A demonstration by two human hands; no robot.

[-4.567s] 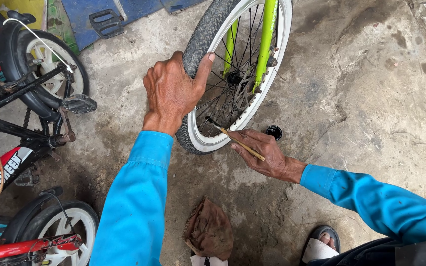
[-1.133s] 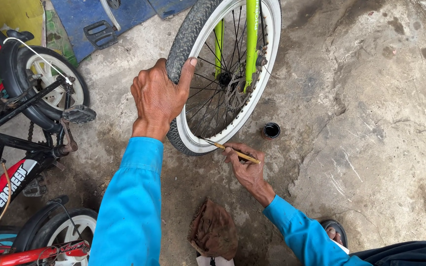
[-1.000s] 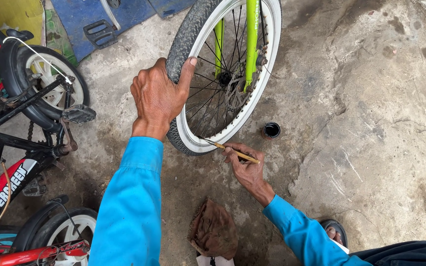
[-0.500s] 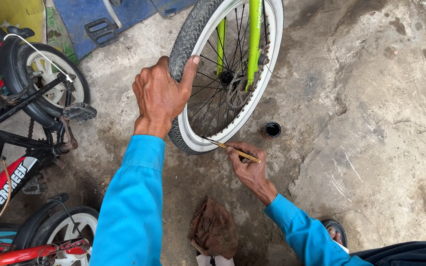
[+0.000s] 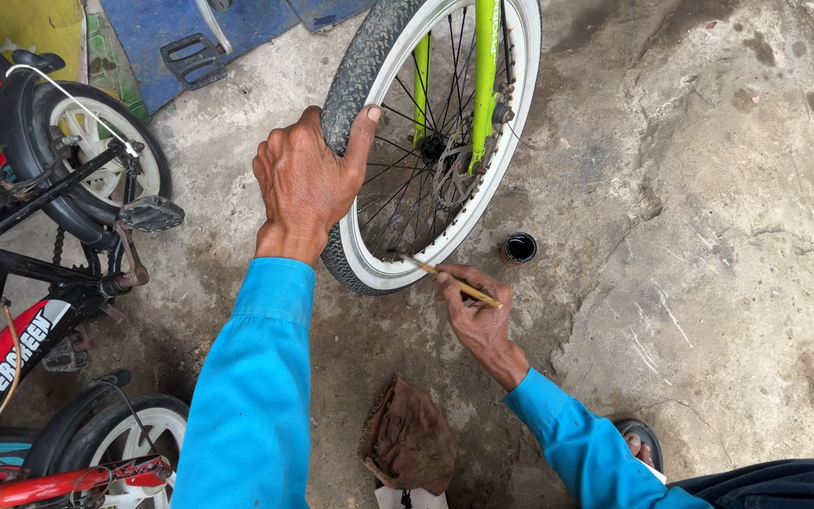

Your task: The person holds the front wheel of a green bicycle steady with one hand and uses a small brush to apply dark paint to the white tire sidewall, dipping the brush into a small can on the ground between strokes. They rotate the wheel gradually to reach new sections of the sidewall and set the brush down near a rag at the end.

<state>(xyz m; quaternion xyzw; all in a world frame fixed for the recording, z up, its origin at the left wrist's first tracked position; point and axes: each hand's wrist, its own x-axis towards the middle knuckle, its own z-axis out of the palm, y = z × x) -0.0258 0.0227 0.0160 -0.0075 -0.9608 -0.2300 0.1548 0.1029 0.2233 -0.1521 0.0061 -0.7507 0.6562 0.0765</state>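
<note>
Head view: left hand (image 5: 305, 184) wrapped over the knobby black tyre (image 5: 355, 80) of a bicycle wheel (image 5: 431, 141), fingers curled around the tread, thumb on the sidewall. Right hand (image 5: 478, 316) low beside the white rim, fingers pinching a thin wooden brush (image 5: 454, 281), its tip touching the rim. Small open black pot (image 5: 519, 249) on concrete floor (image 5: 708, 236) nearby. Brown rag (image 5: 409, 441) below. Other bicycles (image 5: 40, 245) at left.

This is looking like a bicycle repair workshop: a black-tyred, white-rimmed wheel in a green fork (image 5: 445, 141) is standing on the stained, cracked concrete floor (image 5: 708, 236), small red-and-black bicycles (image 5: 40, 283) are crowding alongside, and what may be a grimy brown rag (image 5: 410, 443) is lying nearby.
</note>
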